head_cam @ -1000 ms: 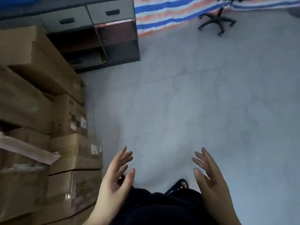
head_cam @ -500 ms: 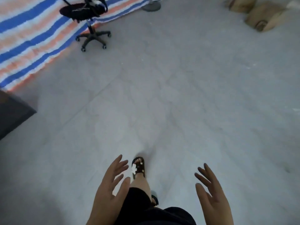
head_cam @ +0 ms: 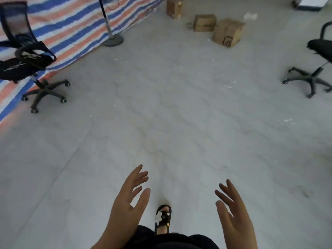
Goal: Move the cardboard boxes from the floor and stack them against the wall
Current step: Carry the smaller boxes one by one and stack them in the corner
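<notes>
We are between loads: both our left hand point(head_cam: 128, 203) and our right hand point(head_cam: 233, 212) are held out in front of us with the fingers point(head_cam: 139, 174) straight and spread, holding nothing. Three cardboard boxes are on the floor point(head_cam: 179, 114) at the far side of the room, well apart from us, so by our reckoning at least three carries remain; the wall stack is out of view here.

The nearest box point(head_cam: 227, 32) sits tilted, one corner towards us, its printed face turned our way. Just beside it the middle box point(head_cam: 204, 22) lies with its long axis roughly across our view. The far box point(head_cam: 174, 7) stands upright beside the striped tarp point(head_cam: 71, 24), long axis vertical.

An office chair point(head_cam: 27, 56) stands to our left and another chair point(head_cam: 318, 69) to our right.
</notes>
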Demonstrator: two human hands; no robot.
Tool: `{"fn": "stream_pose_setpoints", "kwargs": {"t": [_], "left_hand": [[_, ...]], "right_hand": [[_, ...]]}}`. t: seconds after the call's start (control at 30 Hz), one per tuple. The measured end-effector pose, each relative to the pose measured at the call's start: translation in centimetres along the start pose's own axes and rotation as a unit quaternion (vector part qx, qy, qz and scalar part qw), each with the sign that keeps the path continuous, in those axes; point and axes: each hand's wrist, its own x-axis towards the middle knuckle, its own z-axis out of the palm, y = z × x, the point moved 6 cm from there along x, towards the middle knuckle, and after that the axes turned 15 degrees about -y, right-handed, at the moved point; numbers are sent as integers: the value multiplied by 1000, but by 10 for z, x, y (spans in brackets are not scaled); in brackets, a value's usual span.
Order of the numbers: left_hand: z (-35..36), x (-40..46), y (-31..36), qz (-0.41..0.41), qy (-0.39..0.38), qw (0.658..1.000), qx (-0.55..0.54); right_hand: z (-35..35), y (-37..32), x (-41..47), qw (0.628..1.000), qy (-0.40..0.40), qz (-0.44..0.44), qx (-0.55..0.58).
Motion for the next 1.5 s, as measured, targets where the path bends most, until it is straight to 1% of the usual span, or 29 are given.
{"fn": "stream_pose_setpoints", "kwargs": {"t": [0.17, 0.27, 0.4, 0.67, 0.83, 1.07, 1.23, 1.37, 1.5], "left_hand": [[21, 90, 10, -9, -65, 998, 8], [41, 145, 18, -10, -77, 997, 13], [86, 221, 36, -4, -90, 996, 21], [187, 349, 91, 22, -98, 995, 23], [218, 416, 106, 22, -88, 996, 27], [260, 523, 115, 8, -116, 993, 30], [278, 642, 134, 12, -120, 992, 24], [287, 749, 169, 31, -123, 992, 9], [303, 831, 188, 34, -151, 988, 19]], "right_hand": [[-37, 6, 61, 997, 60, 32, 21], [-68, 9, 103, 995, 83, 39, 29], [-125, 7, 172, 994, 105, 23, 32], [-249, -10, 293, 995, 99, 11, 26], [-288, -3, 353, 994, 101, 21, 21], [-332, 10, 444, 993, 106, 51, 22], [-366, 5, 551, 992, 117, 50, 21], [-395, -21, 652, 991, 127, 26, 16], [-418, -39, 733, 992, 123, 21, -1]]}}
